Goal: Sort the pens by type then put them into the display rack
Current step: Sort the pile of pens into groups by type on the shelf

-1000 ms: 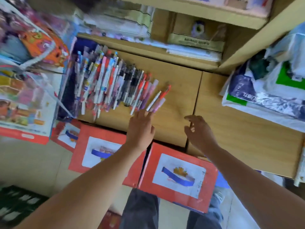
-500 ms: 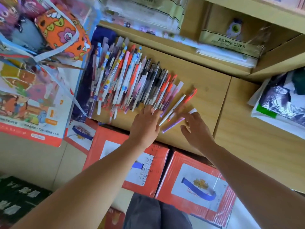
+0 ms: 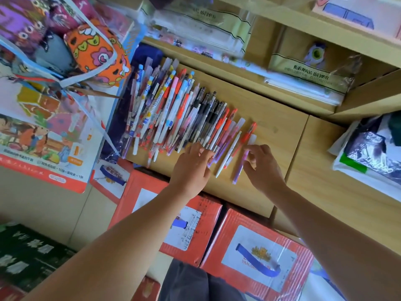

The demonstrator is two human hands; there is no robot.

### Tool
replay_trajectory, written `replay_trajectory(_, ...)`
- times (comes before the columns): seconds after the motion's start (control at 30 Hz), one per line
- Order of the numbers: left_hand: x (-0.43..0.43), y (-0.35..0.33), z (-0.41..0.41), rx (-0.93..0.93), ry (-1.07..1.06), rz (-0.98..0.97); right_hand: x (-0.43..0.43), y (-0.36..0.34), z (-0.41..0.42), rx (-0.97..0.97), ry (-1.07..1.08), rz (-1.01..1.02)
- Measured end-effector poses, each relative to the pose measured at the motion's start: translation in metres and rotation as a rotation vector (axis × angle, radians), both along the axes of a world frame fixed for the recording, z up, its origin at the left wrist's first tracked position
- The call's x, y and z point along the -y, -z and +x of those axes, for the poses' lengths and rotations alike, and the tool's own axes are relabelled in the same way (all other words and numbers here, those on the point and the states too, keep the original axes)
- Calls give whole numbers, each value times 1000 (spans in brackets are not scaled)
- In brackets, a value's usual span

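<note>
Now: a person sorts a long row of pens on a wooden tabletop in a crowded stationery corner.
Left hand: fingers stretched out almost flat, tips resting on the near ends of pens toward the row's right side, gripping nothing.
Right hand: fingers curled, tips closing on the upper end of a purple pen that lies at the row's right end, just beside a white pen.
Pens: fanned side by side across the tabletop, reds, blacks and whites mixed. None is in a display rack, and no rack can be made out.
Risk, a fall: the nearest pens lie close to the tabletop's front edge, above red boxes. A careless sweep of either hand would likely roll them off.
Risk, a mix-up: packed touching, the types look much alike. A hasty pick could drag a neighbour along or muddle the groups.
</note>
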State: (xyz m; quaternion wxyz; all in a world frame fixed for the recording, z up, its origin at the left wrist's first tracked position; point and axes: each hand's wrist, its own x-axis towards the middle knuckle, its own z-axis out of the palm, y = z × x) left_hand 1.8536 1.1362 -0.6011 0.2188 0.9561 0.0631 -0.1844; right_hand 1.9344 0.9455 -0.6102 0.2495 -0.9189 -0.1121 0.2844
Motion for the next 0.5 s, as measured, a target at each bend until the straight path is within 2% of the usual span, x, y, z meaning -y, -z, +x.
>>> replay_trajectory(0.23, -13, -20, -13, 122, -204, 210, -13, -17, -3, 45, -90, 38)
replay_trajectory(0.37, -29, -30, -21, 182, -285, 268, -34, -23, -7, -13, -136, 77)
replay_trajectory(0.5, -54, -35, -19, 156, -342, 278, -62, -28, -7, -65, -128, 144)
